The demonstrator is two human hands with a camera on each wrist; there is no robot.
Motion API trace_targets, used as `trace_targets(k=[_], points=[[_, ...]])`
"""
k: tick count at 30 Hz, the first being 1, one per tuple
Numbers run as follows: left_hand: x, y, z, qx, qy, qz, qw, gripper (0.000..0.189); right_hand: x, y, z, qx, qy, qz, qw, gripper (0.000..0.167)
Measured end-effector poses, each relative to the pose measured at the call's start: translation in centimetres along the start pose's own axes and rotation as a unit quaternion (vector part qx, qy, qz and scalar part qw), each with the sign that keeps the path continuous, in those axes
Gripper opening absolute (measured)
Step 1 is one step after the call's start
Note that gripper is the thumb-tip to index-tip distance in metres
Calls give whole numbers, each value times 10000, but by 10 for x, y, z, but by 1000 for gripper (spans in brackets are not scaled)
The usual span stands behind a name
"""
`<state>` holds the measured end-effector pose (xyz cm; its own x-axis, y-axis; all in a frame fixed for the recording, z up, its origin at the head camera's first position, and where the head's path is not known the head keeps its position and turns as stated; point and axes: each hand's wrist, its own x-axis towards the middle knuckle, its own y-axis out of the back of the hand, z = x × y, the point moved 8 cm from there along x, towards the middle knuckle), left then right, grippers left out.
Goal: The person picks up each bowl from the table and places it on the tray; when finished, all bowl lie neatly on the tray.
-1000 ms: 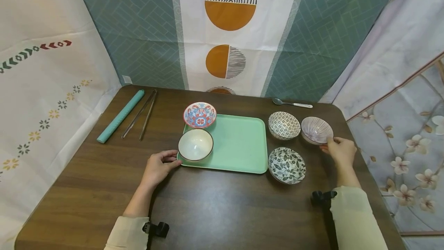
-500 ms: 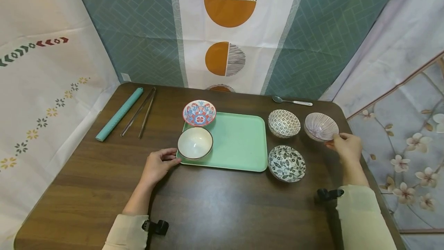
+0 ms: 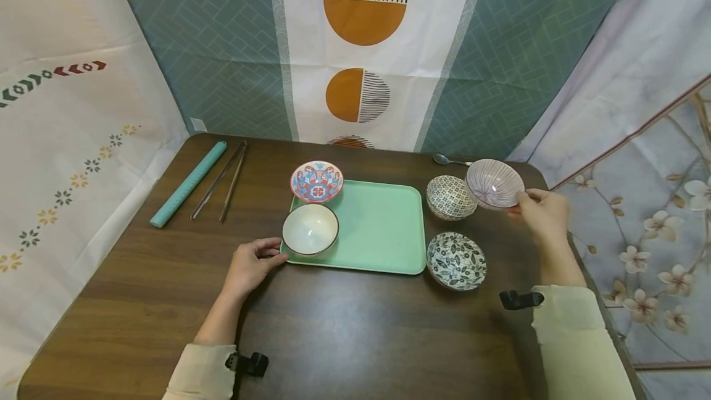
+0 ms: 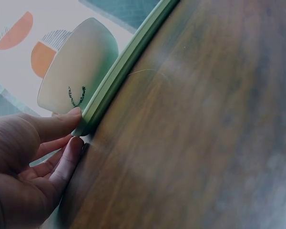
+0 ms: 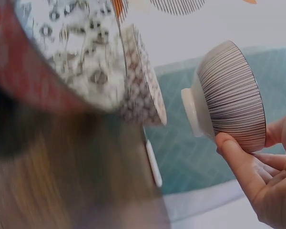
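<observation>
My right hand [image 3: 544, 218] pinches the side of a purple-striped bowl [image 3: 495, 184] and holds it up off the table; the right wrist view shows the striped bowl [image 5: 232, 98] with its white foot in the air. My left hand [image 3: 251, 267] grips the near left corner of a mint green tray [image 3: 383, 227]; in the left wrist view, thumb and fingers pinch the tray edge [image 4: 119, 71]. On the tray's left side stand a white bowl with a dark rim [image 3: 310, 230] and a red and blue patterned bowl [image 3: 316, 182].
Right of the tray are a small-patterned bowl [image 3: 451, 197] and a black-and-white leaf bowl [image 3: 457, 261]. A spoon [image 3: 450, 160] lies at the back edge, partly hidden by the striped bowl. Metal tongs [image 3: 219, 181] and a teal stick-shaped object [image 3: 189, 184] lie at left.
The striped bowl first slid a little right, then rose off the table and moved left and back in my right hand. The left hand stays on the tray corner.
</observation>
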<state>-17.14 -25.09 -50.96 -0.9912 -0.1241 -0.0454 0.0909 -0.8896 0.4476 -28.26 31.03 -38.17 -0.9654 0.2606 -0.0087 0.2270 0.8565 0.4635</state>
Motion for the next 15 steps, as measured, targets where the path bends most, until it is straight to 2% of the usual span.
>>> trace_targets(k=[5,15], points=[[0,0,0,3,-29,4,10000,36,-5,-29,-17,-7,329,-159,9993,38],[1,-1,0,5,-26,32,10000,35,-16,-100,-35,33,507,-699,9963,35]])
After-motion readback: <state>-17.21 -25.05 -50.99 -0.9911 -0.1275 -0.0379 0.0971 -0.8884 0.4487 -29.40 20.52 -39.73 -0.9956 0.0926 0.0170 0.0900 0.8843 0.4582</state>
